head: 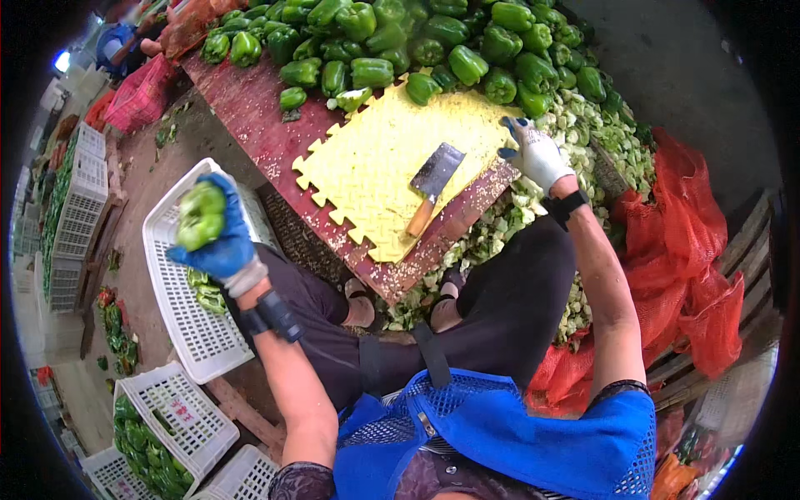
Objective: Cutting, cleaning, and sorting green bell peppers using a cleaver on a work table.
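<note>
My left hand (226, 234), in a blue-coated glove, holds a green bell pepper (201, 215) above a white plastic crate (206, 340). Cut green peppers (209, 292) lie in that crate. My right hand (530, 150), in a white glove with blue fingertips, is over the right edge of a yellow foam mat (381, 156), its fingers apart and holding nothing. A cleaver (439, 169) with a wooden handle lies on the mat, left of my right hand. Whole green bell peppers (447, 31) are heaped behind the mat.
The mat rests on a red board (262, 125) strewn with seeds. Pepper trimmings (494, 234) cover the floor to its right, beside red mesh sacks (681, 275). More white crates (181, 412) hold peppers at lower left. A pink basket (140, 94) and another person (119, 47) are at upper left.
</note>
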`<action>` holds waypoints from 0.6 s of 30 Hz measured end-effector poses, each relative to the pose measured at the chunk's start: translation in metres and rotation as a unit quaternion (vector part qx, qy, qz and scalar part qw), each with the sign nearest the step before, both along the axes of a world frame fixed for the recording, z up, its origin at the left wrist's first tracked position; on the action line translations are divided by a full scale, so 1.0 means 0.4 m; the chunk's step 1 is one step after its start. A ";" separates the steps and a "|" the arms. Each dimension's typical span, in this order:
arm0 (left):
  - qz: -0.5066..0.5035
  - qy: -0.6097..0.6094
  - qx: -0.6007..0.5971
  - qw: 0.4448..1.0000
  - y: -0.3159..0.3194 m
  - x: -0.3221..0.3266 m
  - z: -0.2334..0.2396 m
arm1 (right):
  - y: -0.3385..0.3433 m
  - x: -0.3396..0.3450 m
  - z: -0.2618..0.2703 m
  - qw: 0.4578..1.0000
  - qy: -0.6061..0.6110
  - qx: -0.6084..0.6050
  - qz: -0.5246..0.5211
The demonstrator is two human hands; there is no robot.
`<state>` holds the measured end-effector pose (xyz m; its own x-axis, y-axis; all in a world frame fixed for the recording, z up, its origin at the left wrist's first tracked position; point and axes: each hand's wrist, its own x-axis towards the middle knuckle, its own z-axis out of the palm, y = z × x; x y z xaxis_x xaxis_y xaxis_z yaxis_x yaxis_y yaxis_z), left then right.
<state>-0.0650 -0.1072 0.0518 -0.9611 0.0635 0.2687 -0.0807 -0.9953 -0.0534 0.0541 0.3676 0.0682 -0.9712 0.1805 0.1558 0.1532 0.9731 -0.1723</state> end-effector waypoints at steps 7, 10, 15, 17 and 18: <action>-0.050 -0.114 -0.160 0.979 0.117 0.022 -0.046 | -0.054 -0.390 -0.156 0.992 0.122 -0.031 -0.007; -0.105 -0.115 -0.227 0.961 0.186 0.031 -0.084 | -0.041 -0.515 -0.205 0.997 0.036 -0.057 -0.041; -0.090 -0.149 -0.367 0.914 0.252 0.042 -0.105 | -0.042 -0.518 -0.286 0.975 0.034 -0.212 -0.051; -0.110 -0.157 -0.398 0.897 0.278 0.051 -0.116 | -0.050 -0.478 -0.291 0.886 -0.003 -0.463 -0.008; -0.126 -0.164 -0.394 0.895 0.271 0.053 -0.130 | -0.109 -0.448 -0.262 0.899 0.027 -0.434 0.048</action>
<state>-0.0440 0.0012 -0.0002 -0.9089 0.3348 -0.2487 -0.4160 -0.6863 0.5965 -0.1252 0.3240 -0.0366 -0.9841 0.1723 0.0436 0.0444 0.4758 -0.8784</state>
